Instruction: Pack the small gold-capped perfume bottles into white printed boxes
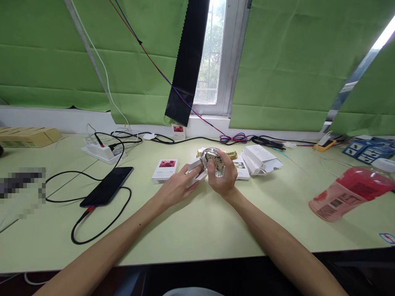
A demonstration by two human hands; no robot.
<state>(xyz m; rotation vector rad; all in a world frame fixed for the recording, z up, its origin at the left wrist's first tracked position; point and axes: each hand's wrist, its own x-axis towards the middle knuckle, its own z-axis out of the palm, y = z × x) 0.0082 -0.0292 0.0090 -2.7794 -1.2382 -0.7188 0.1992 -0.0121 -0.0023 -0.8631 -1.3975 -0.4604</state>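
Observation:
My right hand (224, 176) is wrapped round a clear glass jar (215, 159) with speckled, dark and pale contents, tilted over the table. Just left of it, my left hand (175, 186) grips a small white box (194, 165) that touches or nearly touches the jar. Part of that box is hidden by my fingers. Beside my left hand lies a white box with a red picture (165, 170). Behind my right hand are a gold cylinder (232, 155) and a white box with a green picture (243, 170), both partly covered.
White cartons (261, 158) with an open flap lie right of my hands. A black phone (108, 187) with a cable and a white power strip (100, 150) are at left. A pink-labelled bottle (339, 197) leans at right. Cables (191, 141) run along the back.

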